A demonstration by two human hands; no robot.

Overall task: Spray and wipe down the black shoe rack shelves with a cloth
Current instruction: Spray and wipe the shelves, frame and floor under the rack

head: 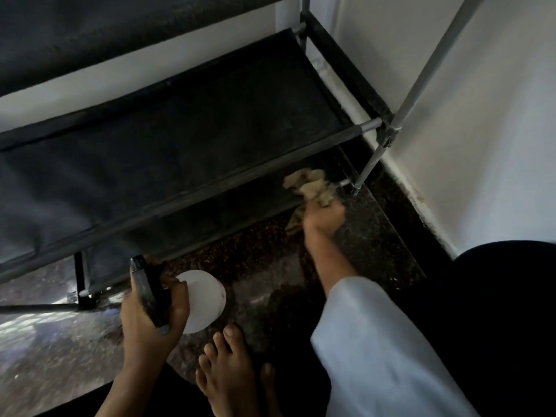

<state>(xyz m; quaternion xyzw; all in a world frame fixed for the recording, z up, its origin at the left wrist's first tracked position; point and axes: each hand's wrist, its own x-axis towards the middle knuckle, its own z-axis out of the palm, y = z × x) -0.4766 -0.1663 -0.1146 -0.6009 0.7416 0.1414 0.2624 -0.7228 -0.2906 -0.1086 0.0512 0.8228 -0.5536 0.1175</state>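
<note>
My right hand (323, 219) grips the bunched cloth (310, 186) at the lowest shelf's (210, 218) right end, the shelf stretching leftward toward my left hand (153, 314) clutching the spray bottle (198, 302).

A dark speckled floor (301, 284) carries the black shoe rack (180, 139) and a bare foot (228, 371); the lowest shelf looks bare.

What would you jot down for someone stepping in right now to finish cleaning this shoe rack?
Left hand grips the spray bottle, held low above the floor in front of the rack.
Right hand grips the bunched cloth at the right end of the bottom shelf, near the rack's leg.
Done: cannot tell which shelves are already wiped.
Left: probably finish the bottom shelf, then check the middle shelf above it.
</note>
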